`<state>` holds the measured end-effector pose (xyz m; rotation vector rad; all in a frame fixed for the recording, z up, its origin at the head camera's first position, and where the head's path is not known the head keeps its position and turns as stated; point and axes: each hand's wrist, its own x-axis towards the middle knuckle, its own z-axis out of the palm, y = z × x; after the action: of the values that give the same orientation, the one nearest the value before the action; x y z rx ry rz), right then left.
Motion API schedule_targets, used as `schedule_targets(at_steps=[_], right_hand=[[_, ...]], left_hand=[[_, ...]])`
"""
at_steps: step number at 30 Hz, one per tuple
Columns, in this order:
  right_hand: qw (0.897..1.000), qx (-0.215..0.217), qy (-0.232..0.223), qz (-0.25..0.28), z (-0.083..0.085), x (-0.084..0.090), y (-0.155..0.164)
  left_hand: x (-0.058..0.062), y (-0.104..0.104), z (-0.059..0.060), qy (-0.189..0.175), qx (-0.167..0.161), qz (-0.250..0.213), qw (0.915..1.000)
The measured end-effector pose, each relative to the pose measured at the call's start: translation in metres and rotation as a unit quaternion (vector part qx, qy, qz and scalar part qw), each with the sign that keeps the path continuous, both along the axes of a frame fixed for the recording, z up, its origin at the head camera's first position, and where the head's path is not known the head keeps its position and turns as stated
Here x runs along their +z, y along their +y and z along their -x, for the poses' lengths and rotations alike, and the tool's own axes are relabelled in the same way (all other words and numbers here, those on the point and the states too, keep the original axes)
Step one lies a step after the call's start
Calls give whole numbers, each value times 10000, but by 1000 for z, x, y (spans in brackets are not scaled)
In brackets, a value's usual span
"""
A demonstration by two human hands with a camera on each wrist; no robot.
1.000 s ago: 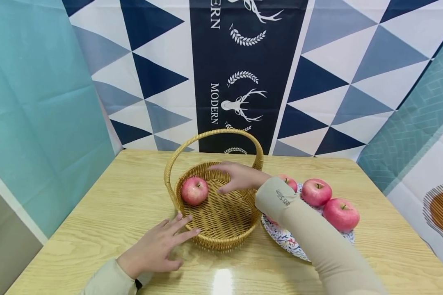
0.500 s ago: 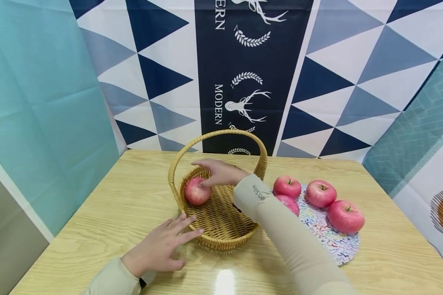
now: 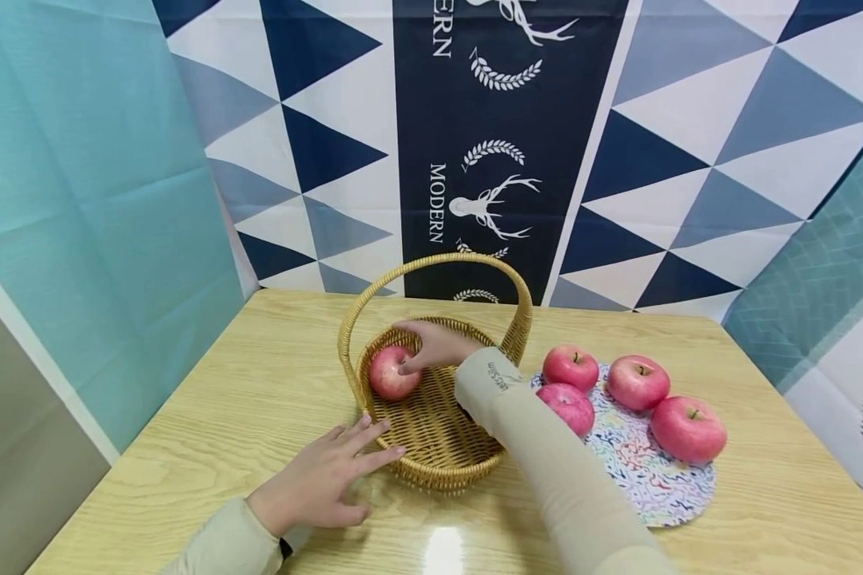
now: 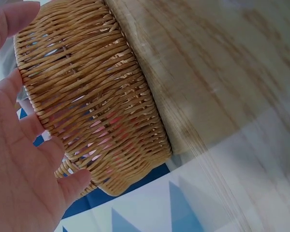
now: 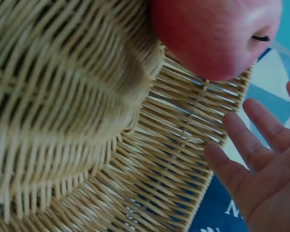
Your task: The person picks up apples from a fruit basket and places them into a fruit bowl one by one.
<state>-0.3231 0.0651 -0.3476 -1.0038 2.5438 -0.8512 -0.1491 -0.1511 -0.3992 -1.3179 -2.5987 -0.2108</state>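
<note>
Near the table's middle, the right hand point(image 3: 435, 348) cups the apple point(image 3: 391, 373) in the basket point(image 3: 439, 467), fingers spread; the left hand point(image 3: 324, 483), fingers splayed, should brace the rim firmly.

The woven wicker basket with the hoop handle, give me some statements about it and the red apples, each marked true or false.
1. One red apple lies inside the woven wicker basket. True.
2. The right hand is inside the basket beside that apple. True.
3. The patterned round plate holds two apples. False: it holds four.
4. The left hand grips the basket's handle. False: it lies flat on the light wooden table, fingers at the basket's wall.
5. The plate sits left of the basket. False: it sits to the right.
</note>
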Motion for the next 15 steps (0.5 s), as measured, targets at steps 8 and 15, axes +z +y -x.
schedule_targets(at_steps=[8, 15], right_hand=[[9984, -185, -529, -111, -2, -13, -9], [9957, -63, -914, -158, -3, -20, -9]], left_hand=[[1, -1, -2, 1, 11, -34, 10000], [0, 1, -1, 56, 7, -2, 10000]])
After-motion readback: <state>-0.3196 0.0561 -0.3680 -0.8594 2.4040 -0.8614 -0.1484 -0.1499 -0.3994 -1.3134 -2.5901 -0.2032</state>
